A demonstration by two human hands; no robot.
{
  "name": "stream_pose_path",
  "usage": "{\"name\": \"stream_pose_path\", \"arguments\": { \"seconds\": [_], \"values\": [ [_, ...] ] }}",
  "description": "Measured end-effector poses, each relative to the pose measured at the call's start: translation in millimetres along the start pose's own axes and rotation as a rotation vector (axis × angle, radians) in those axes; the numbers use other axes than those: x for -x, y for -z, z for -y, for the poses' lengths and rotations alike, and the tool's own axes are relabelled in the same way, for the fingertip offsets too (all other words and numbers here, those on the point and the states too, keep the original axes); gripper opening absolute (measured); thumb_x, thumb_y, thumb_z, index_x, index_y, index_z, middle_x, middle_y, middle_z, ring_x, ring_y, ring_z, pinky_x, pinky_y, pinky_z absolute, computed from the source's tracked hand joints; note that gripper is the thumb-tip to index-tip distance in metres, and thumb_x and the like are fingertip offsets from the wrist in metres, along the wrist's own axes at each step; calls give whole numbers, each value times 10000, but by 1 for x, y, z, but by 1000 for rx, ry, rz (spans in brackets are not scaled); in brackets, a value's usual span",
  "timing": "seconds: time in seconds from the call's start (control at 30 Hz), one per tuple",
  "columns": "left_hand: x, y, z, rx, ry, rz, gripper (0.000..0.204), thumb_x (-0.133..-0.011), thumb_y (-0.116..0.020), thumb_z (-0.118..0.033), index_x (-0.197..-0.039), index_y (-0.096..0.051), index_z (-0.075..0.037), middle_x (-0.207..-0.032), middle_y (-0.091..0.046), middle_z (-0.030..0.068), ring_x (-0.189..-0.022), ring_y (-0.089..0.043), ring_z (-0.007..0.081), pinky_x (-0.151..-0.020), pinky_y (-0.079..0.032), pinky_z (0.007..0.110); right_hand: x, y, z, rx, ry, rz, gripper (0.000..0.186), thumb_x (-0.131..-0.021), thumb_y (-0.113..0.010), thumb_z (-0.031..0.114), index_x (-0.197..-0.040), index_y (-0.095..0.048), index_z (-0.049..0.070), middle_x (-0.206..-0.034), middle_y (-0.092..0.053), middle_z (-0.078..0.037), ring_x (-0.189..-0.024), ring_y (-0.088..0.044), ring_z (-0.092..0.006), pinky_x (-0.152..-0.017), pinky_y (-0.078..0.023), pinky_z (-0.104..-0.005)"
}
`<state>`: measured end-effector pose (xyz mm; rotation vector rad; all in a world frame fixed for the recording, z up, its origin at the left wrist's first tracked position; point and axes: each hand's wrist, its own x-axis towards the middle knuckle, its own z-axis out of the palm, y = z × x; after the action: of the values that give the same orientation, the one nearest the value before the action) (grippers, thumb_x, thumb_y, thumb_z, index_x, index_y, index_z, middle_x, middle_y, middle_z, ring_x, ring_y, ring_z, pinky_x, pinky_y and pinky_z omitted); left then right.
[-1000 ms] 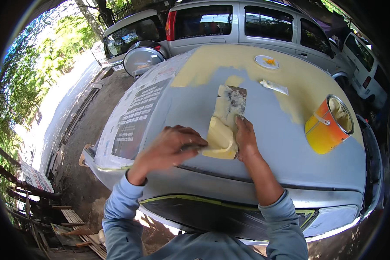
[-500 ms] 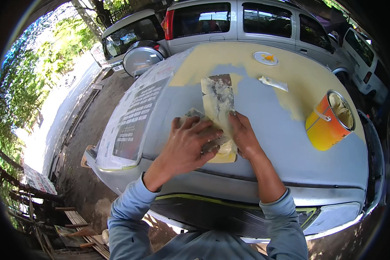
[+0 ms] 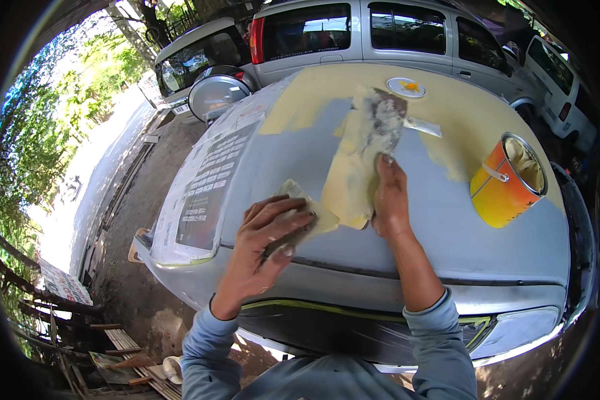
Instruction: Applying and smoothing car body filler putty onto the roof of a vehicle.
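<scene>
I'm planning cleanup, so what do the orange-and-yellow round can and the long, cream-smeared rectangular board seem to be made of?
The orange-and-yellow can: probably metal, glossy, judging by its shiny rim. The cream-smeared board: perhaps wood or plastic; its straight edges suggest something stiff, but matte paste hides most of it.

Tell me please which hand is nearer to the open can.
Right. The right hand, holding a board, is left of the open can; the left hand, holding a spreader, is farther left.
</scene>
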<state>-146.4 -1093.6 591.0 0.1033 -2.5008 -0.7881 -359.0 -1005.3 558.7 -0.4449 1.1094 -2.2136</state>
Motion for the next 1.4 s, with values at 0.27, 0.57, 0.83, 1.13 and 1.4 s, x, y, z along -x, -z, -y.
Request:
{"name": "stream_pose_path", "arguments": {
  "seconds": [0.27,0.57,0.83,1.13,1.4],
  "values": [
    [2,-23,41,-356,-62,-216,442,-796,-628,-265,-1199,-648,-86,-1344,-521,140,-1239,-469,369,-1016,-350,488,0,8,-16,-159,-263,22,390,-1018,-409,264,-1240,-484,-49,-1137,-590,-152,-946,-636,-233,-811,-550,-352],
    [-36,15,1,-266,108,383,390,-808,-655,-254,-1181,-655,-139,-1305,-541,84,-1187,-504,324,-996,-353,474,-5,10,-30,145,-25,-33,373,-1016,-431,242,-1192,-531,-71,-1129,-593,-128,-950,-561,-177,-858,-469,-314],
    [-34,8,-5,-228,8,104,364,-796,-657,-174,-1156,-678,-125,-1215,-602,125,-1197,-507,331,-1014,-335,459,-4,9,-15,66,-117,-34,333,-1016,-442,237,-1118,-578,-49,-992,-612,-77,-907,-529,-130,-832,-452,-286],
    [-26,-28,5,-469,-128,84,414,-750,-701,-253,-1158,-677,-189,-1252,-587,61,-1189,-496,350,-972,-325,511,6,9,-6,520,92,195,325,-1030,-394,198,-1067,-576,-69,-908,-625,-92,-831,-508,-117,-782,-446,-300],
    [-10,-30,-11,-584,-127,200,414,-741,-721,-360,-1124,-676,-207,-1243,-543,34,-1198,-478,340,-969,-293,652,-3,15,-10,532,123,98,328,-1025,-426,227,-1070,-570,-65,-875,-619,-90,-806,-510,-125,-775,-443,-294]
  ]
}}
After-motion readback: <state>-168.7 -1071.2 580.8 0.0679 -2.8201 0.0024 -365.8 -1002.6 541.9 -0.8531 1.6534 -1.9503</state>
